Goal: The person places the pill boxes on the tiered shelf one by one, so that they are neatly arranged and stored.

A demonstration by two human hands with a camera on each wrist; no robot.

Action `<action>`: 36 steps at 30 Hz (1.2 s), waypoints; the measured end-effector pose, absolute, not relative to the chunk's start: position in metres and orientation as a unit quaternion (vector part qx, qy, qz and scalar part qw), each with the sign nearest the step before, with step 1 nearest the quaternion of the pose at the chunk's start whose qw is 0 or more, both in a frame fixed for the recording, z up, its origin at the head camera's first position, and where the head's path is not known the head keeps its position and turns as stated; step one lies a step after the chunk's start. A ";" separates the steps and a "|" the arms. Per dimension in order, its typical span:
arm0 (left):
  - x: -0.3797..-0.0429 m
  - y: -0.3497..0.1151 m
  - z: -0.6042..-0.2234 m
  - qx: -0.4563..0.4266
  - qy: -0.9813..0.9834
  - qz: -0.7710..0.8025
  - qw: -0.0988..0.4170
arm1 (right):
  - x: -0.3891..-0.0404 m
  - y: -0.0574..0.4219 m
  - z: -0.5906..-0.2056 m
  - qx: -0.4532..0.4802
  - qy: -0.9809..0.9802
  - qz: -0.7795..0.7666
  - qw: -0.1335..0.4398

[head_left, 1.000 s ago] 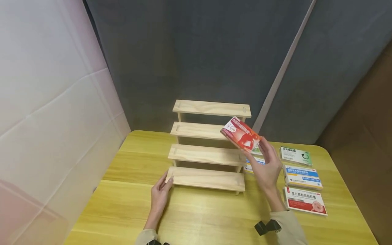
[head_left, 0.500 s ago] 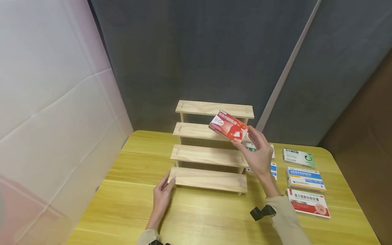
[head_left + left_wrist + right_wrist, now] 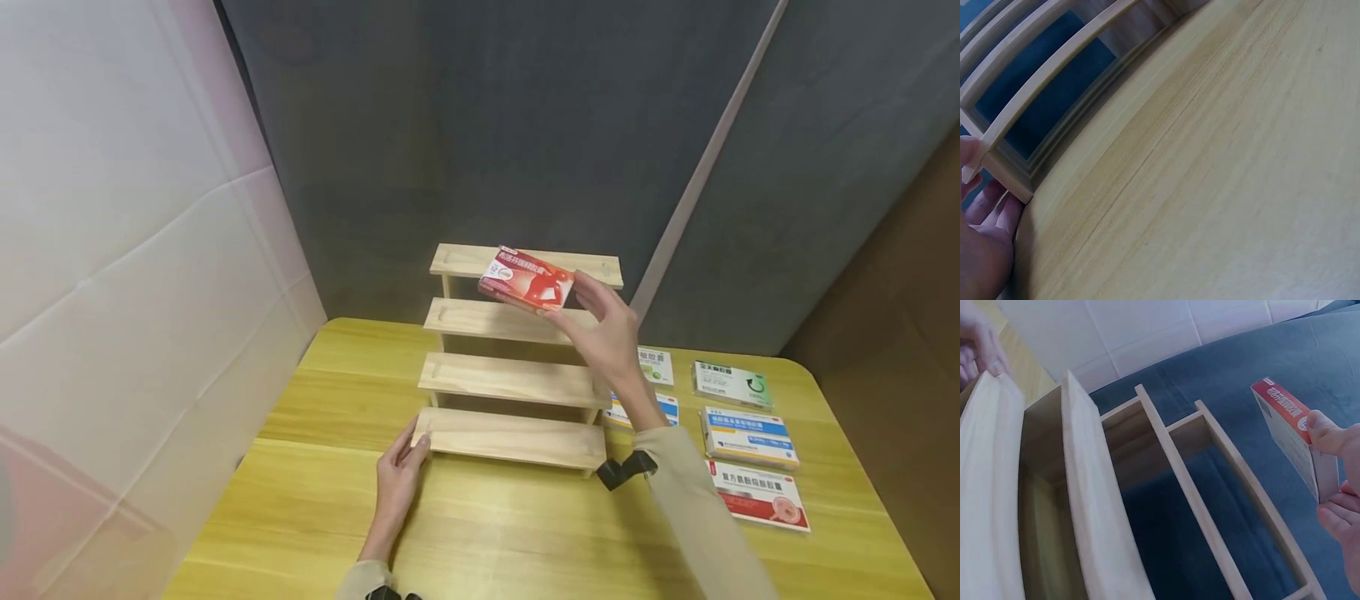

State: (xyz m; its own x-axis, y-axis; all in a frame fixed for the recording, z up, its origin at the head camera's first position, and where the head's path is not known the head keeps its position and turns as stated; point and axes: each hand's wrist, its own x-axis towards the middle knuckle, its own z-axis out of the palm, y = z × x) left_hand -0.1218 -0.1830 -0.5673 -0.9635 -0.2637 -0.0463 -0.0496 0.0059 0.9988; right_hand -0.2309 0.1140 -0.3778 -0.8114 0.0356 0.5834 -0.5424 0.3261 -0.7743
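Note:
My right hand [image 3: 609, 337] pinches a red-and-white medicine box [image 3: 527, 283] by its right end, thumb at the lower edge. The box is tilted and overlaps the top tiers of a four-step wooden display stand [image 3: 517, 437] in the head view. From the right wrist, the box [image 3: 1288, 422] shows clear of the top tier, with the cloth behind it. My left hand [image 3: 397, 479] grips the left end of the stand's lowest step. In the left wrist view, the left hand [image 3: 988, 244] has its thumb by the step and its fingers around the leg.
Right of the stand lie a green-and-white box [image 3: 731, 385], a blue-and-white box [image 3: 750, 437] and a red-and-white box [image 3: 761, 497] in a column. More boxes, including a blue-and-white one [image 3: 666, 410], are partly hidden by the right arm. A dark curtain [image 3: 525, 125] hangs behind the table [image 3: 480, 533].
My right hand has carried the medicine box left and up, from beside the stand's right end to the upper tiers. My left hand stays at the lowest step.

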 end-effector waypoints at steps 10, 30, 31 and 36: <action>-0.122 -0.182 -0.569 0.115 -0.694 -0.706 0.081 | -0.258 0.097 -0.358 0.163 -0.790 0.552 0.214; -0.120 -0.169 -0.570 0.121 -0.697 -0.702 0.077 | -0.301 0.086 -0.349 0.147 -0.854 0.486 0.114; -0.119 -0.169 -0.570 0.120 -0.697 -0.703 0.076 | -0.304 0.086 -0.350 0.148 -0.859 0.478 0.109; -0.117 -0.167 -0.570 0.113 -0.699 -0.703 0.073 | -0.313 0.092 -0.351 0.159 -0.872 0.457 0.074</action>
